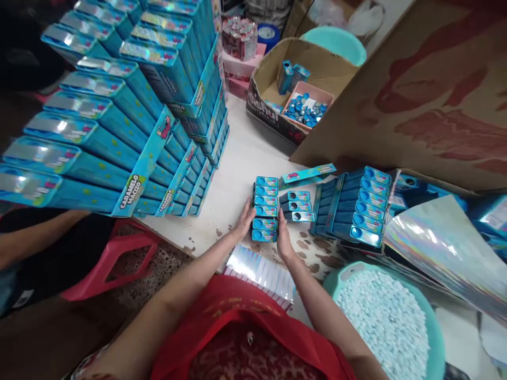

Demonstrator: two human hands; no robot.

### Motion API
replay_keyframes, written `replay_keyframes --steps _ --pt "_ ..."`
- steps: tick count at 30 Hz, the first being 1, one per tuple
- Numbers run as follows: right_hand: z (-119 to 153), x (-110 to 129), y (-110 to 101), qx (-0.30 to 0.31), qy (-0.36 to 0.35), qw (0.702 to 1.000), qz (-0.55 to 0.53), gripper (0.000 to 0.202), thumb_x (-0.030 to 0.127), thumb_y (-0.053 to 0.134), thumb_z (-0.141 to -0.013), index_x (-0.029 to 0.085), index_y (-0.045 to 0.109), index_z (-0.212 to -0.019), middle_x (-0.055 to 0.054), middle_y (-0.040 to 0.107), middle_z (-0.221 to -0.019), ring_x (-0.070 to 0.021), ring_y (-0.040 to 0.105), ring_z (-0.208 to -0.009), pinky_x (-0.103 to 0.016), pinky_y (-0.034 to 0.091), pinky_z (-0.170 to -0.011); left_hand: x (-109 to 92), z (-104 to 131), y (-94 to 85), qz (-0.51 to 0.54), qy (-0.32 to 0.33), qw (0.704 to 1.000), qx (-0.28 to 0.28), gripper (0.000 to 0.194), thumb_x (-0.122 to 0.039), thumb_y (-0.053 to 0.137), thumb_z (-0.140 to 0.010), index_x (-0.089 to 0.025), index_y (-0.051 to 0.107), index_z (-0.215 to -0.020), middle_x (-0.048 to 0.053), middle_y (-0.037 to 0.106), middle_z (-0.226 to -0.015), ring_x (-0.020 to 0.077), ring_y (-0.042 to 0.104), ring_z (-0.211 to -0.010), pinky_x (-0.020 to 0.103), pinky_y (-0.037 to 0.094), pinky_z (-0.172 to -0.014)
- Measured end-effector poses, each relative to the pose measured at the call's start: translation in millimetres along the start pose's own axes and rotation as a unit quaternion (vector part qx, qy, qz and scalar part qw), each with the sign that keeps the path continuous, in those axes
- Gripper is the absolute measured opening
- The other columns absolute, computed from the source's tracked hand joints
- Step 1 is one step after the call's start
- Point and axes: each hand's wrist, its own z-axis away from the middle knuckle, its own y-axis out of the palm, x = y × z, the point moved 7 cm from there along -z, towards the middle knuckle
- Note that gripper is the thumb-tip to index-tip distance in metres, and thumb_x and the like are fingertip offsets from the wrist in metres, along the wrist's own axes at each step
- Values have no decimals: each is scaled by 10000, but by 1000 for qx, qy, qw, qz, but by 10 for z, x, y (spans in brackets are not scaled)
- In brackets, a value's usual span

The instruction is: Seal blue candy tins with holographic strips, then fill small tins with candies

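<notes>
Hands [244, 221], two, touching six blue boxes [265, 200]; three small boxes [300, 206] beside.

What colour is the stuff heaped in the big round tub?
The small pieces are pale blue and whitish; they show best in the head view.

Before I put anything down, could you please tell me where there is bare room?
The widest bare patch of the white table lies beyond the left hand, between the tall blue stacks and the open carton. A smaller, stained patch separates the three loose boxes from the basin. The right side is crowded with packed boxes.
</notes>
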Motion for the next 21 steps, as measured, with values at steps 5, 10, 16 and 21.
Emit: replay_keyframes --steps 5,10,16,21 --pt "662 -301 -308 -52 32 962 265 615 640 427 -811 137 570 -1133 -156 624 -1096 -273 549 -1045 -428 385 -912 206 604 -400 -333 12 943 -5 323 -356 369 -919 -192 591 -1088 88 604 -1093 206 515 -1068 350 366 -979" --pt "828 -493 -118 133 20 861 491 329 489 674 -714 205 634 -875 -65 649 -844 -269 551 -907 -421 338 -829 293 977 27 -492 67 834 240 306 -291 479 -873 -244 610 -1145 78 611 -1108 258 469 -1072 401 329 -948" --pt "783 -475 -5 171 -14 881 441 103 283 691 -723 207 632 -758 -43 586 -905 -210 543 -893 -335 398 -768 278 854 225 -524 50 790 314 355 -274 546 -823 -301 596 -1174 73 610 -1128 284 473 -1113 416 291 -962" --pt "823 -458 24 177 -9 908 380 227 233 705 -701 184 633 -911 -61 608 -928 -204 566 -865 -316 446 -754 356 831 191 -491 5 796 353 281 -347 580 -790 -224 660 -1030 78 652 -982 277 565 -980 340 378 -842"
